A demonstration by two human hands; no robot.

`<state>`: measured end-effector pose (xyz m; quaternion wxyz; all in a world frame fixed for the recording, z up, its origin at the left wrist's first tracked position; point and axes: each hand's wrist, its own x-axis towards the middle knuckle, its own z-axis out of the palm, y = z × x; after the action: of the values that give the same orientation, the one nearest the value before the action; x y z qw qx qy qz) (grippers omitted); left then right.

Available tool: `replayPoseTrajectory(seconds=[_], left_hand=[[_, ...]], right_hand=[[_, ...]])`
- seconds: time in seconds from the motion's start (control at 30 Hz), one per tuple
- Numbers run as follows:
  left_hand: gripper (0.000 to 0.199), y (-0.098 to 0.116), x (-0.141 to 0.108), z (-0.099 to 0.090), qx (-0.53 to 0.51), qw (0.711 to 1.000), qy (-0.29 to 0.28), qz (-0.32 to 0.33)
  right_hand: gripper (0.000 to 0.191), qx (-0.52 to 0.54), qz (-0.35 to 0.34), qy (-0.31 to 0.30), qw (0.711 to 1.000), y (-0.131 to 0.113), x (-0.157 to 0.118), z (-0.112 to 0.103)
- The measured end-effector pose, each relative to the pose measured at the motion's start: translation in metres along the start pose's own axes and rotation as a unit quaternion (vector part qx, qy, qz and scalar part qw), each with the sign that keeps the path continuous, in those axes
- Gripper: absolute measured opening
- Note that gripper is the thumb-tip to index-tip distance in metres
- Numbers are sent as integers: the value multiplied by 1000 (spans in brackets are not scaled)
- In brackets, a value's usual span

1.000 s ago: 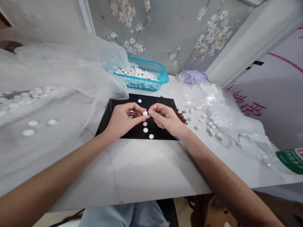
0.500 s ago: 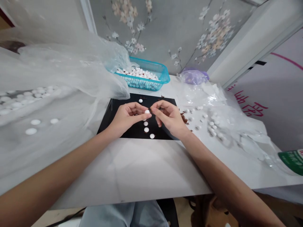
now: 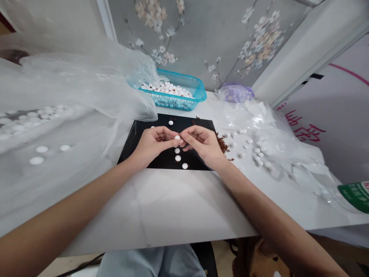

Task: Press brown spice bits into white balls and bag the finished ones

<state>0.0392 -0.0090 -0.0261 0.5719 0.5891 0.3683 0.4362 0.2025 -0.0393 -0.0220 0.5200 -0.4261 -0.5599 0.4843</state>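
My left hand [image 3: 157, 143] pinches a small white ball [image 3: 177, 137] between thumb and fingers above a black mat [image 3: 161, 163]. At the ball's right side, my right hand [image 3: 203, 144] has its thumb and forefinger closed on a small brown piece, mostly hidden by the fingertips. Both hands' fingertips meet around the ball. Below them on the mat lie several white balls [image 3: 178, 158], some with brown bits at their edges. Another white ball [image 3: 171, 122] sits beyond the hands, next to a brown bit [image 3: 174, 119].
Behind the mat stands a blue basket [image 3: 198, 90] of white balls with brown bits. A heap of brown pieces [image 3: 221, 143] lies right of the mat. Clear plastic [image 3: 95, 84] with white balls covers the left; loose balls [image 3: 258, 151], plastic bags and a green-labelled container [image 3: 354, 195] lie right.
My right hand has moved slightly left, bringing its fingertips and the brown piece against the white ball. My left hand still holds the ball, shifted only a little.
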Motion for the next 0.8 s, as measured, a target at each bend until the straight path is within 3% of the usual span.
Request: replayPoseTrajectory(seconds=[0.3, 0.6, 0.8], left_hand=[[23, -4, 2, -2, -12, 1000, 9, -9], [23, -4, 4, -4, -32, 999, -19, -28], [25, -2, 5, -5, -38, 997, -39, -46]], right_hand=[[25, 60, 9, -20, 998, 12, 1, 2], [26, 11, -25, 28, 999, 5, -1, 4], [27, -23, -25, 23, 999, -2, -3, 4]])
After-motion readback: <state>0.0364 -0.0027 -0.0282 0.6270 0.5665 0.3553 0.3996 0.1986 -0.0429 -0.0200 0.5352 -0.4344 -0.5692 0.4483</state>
